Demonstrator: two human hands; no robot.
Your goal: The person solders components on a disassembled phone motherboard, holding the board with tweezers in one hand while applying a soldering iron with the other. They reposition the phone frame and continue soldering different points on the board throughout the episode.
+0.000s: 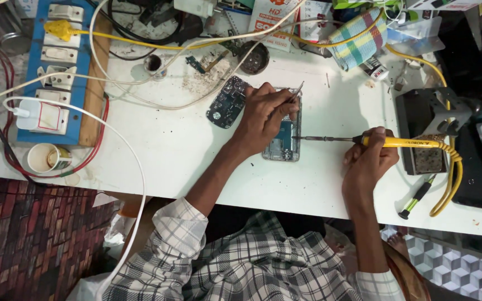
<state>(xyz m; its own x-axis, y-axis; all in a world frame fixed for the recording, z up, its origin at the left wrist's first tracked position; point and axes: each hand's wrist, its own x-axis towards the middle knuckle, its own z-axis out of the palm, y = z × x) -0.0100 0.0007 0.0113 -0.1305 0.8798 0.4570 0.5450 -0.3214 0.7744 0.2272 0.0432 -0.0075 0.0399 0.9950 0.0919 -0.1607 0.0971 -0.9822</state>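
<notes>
Both hands over opened phone (283,146): left hand (263,114) pinching tweezers (294,92), right hand (368,158) gripping soldering iron (375,141).

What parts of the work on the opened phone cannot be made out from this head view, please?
- Opened phone: its upper half is hidden under the left hand.
- Soldering iron tip: too small to tell whether it touches the board.
- Tweezers: what they pinch is hidden by the fingers.
- Right hand: covers the iron's grip.

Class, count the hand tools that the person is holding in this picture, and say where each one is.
2. Tweezers in the left hand, over the opened phone. A yellow-handled soldering iron in the right hand, its tip at the phone. None seems hidden.
</notes>
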